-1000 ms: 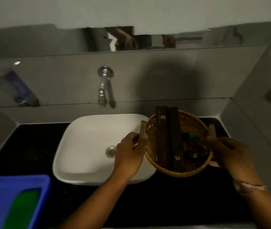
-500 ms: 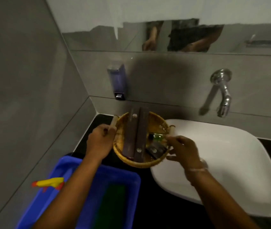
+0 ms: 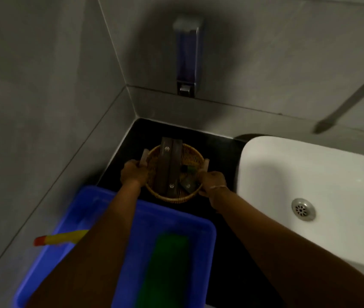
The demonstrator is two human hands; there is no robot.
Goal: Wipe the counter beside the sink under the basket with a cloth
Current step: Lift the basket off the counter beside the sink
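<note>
**Basket held at both handles, left corner of worktop**

I have both hands on the wicker basket. My left hand has its grip pinching the left handle; my right hand has its grip pinching the right handle. The basket sits over the black worktop in the corner, left of the white sink; I cannot tell whether it touches the surface. Two dark flat boxes lie inside it. A blue tub stands just beside the basket, nearer me, holding a green item, blurred, possibly the cloth.
</note>
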